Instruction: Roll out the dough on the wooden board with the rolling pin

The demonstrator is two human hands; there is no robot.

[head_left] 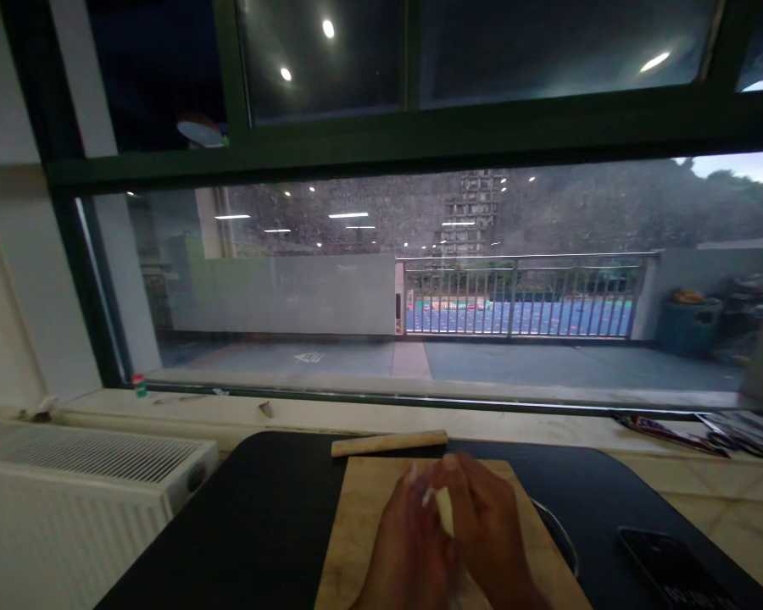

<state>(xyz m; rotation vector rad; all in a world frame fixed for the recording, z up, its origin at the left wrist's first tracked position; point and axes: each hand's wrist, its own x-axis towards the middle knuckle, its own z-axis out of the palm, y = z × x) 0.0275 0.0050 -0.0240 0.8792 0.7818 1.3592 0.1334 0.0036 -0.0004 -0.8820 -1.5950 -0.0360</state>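
My left hand point(403, 538) and my right hand point(492, 529) are close together over a wooden board point(369, 487), fingers curled towards each other. Between them shows a pale yellow, dough-like piece point(444, 511), mostly covered by the fingers. Both hands are closed around it. Whitish smears or bits show on the left fingertips, blurred by motion. Just beyond the board's far edge lies a wooden stick like a small rolling pin point(389, 443).
The board rests on a dark table point(242, 517). A curved metal rim point(563, 535) shows at the board's right, and a phone point(674, 568) lies farther right. Scissors point(734, 442) and papers are on the window sill point(420, 417). A radiator point(89, 500) stands at left.
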